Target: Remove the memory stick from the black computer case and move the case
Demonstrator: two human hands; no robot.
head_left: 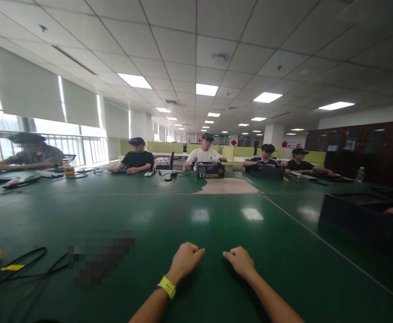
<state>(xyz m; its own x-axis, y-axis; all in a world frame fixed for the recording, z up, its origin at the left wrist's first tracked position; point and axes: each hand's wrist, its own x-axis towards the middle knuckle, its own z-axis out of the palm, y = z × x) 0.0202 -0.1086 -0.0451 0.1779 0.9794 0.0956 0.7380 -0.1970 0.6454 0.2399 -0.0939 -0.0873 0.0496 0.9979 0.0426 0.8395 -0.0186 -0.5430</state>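
Dark object (104, 261), blurred beyond recognition, lies toward the near left corner of the worktop (169, 215). Rightward, inward of the near edge, the left hand (185, 261), yellow-green band (167, 287) at its wrist, has fingers curled narrow; the right hand (242, 261), apart from it, is curled likewise. Toward the right edge stands a black case (342, 222).

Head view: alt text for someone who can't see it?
The wearer's left hand, with a yellow wristband, and right hand, both curled, face each other over a green tabletop. Across it, a person in white is behind a black case, other people on either side.
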